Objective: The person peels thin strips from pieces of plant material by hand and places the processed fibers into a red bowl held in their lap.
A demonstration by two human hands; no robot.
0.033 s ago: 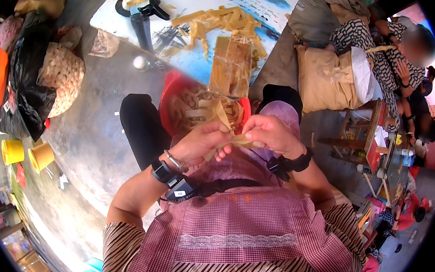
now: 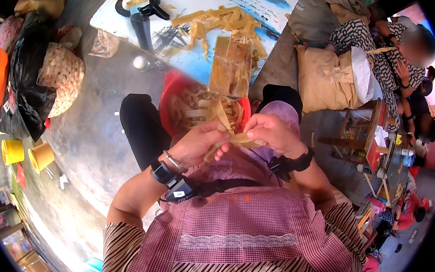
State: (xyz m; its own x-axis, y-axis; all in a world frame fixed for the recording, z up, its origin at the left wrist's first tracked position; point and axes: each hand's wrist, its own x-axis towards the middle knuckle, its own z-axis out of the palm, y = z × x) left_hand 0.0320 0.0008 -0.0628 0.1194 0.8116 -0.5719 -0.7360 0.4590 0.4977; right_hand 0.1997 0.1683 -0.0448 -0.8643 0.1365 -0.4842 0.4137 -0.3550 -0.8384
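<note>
A thin, yellowish-tan strip is held between my two hands above my lap. My left hand pinches it between thumb and fingers, and a folded end of the strip stands up past the thumb. My right hand grips its other part, thumb against fingertips. I cannot make out what the strip is made of. Just beyond the hands, a red basin between my knees holds many similar pale strips. A tape-wrapped wooden board lies from the table edge over the basin's rim.
A white and blue painted table carries a heap of tan strips and a black clamp-like tool. Left are yellow buckets and a black bag. Right stand a tan sack, a wooden stool and a seated person.
My right hand has shifted very slightly to the right, and the strip between the hands looks a little more spread. Both hands keep their pinch.
</note>
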